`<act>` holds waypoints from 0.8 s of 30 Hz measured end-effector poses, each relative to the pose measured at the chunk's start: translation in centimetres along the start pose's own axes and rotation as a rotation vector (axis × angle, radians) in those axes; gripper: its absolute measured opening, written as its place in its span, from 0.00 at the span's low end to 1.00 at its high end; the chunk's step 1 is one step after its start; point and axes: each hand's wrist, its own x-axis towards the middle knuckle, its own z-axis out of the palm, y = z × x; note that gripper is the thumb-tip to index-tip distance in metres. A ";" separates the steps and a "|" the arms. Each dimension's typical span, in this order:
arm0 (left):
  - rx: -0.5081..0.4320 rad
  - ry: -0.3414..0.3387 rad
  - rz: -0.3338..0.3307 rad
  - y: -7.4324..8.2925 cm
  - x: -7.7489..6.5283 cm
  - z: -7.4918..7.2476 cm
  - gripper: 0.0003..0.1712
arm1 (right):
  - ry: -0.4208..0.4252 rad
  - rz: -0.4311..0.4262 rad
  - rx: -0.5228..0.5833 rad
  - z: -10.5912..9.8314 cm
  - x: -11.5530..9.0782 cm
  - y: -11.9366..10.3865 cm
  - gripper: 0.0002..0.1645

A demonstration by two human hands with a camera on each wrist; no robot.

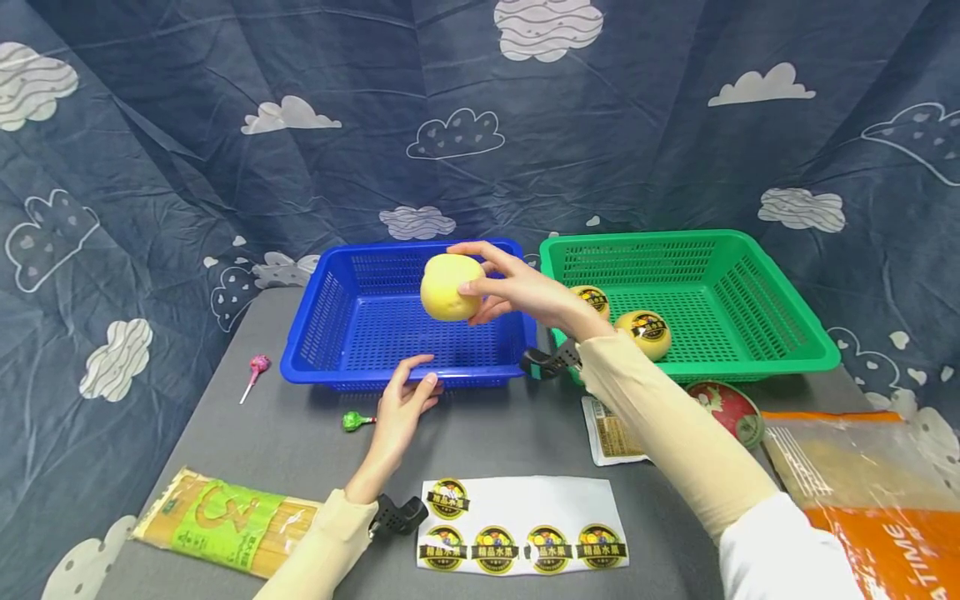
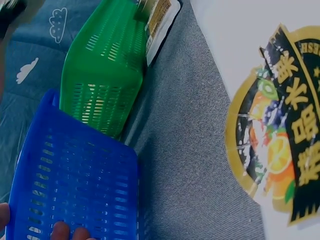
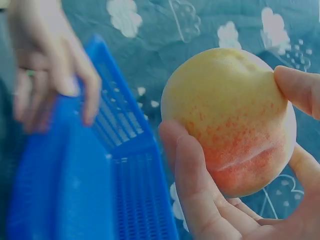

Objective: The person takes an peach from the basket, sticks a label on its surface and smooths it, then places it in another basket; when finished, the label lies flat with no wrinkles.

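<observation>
My right hand [image 1: 510, 287] holds a yellow peach [image 1: 448, 287] above the blue basket [image 1: 352, 373], thumb and fingers around its sides. A red blush and a crease show on the peach [image 3: 230, 125] in the right wrist view. At the front rim of the blue basket, my left hand [image 1: 401, 408] grips the edge, with fingers on both sides of the wall. Two yellow fruits with round black-and-gold stickers, one nearer [image 1: 645, 333] and one farther [image 1: 592, 298], lie at the left of the green basket [image 1: 780, 367].
A white sheet of round stickers [image 1: 525, 504] lies in front. Left are a noodle pack [image 1: 225, 525], a pink lollipop [image 1: 259, 363] and a green lollipop [image 1: 352, 421]. Right are a pouch [image 1: 611, 433], a red-and-green round object [image 1: 727, 412] and an orange-and-clear bag [image 1: 870, 500].
</observation>
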 end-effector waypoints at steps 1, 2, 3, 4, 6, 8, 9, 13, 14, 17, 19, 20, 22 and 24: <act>0.004 -0.001 0.000 0.0 0.0 0.0 0.20 | -0.007 -0.004 -0.004 0.0 -1.2 0.0 0.34; 0.008 -0.003 0.000 0.0 0.0 0.0 0.20 | -0.010 -0.005 -0.009 0.1 -2.5 0.2 0.34; 0.010 -0.004 0.000 0.1 0.0 0.0 0.21 | -0.014 -0.001 -0.018 0.1 -3.7 0.4 0.33; 0.012 -0.004 -0.004 0.2 0.0 0.0 0.21 | -0.018 0.009 -0.021 0.2 -4.9 0.7 0.33; 0.008 -0.005 -0.015 0.5 -0.1 0.1 0.21 | -0.031 0.033 -0.025 0.4 -6.9 1.6 0.32; 0.001 -0.009 -0.023 1.1 -0.3 0.1 0.21 | -0.048 0.058 -0.024 0.6 -8.6 2.7 0.33; 0.000 -0.009 -0.028 1.4 -0.3 0.2 0.20 | -0.059 0.072 -0.020 0.7 -9.3 3.3 0.33; 0.018 -0.012 -0.038 2.4 -0.7 0.4 0.19 | -0.079 0.103 0.012 1.2 -11.2 5.9 0.35; 0.024 -0.013 -0.039 2.6 -0.8 0.5 0.19 | -0.077 0.104 0.015 1.4 -11.5 6.6 0.35; 0.027 -0.016 -0.041 2.8 -0.9 0.5 0.20 | -0.065 0.096 0.028 1.8 -12.0 8.5 0.35; 0.026 -0.017 -0.040 2.8 -0.9 0.5 0.20 | -0.060 0.095 0.029 2.2 -12.0 9.8 0.35; 0.028 -0.016 -0.041 2.8 -0.9 0.5 0.20 | -0.060 0.091 0.027 2.4 -12.0 10.5 0.35; 0.037 -0.014 -0.044 2.7 -0.9 0.5 0.19 | -0.059 0.090 0.005 2.7 -11.9 11.6 0.34; 0.048 -0.011 -0.045 2.7 -0.9 0.5 0.18 | -0.057 0.075 -0.031 3.1 -11.8 12.6 0.34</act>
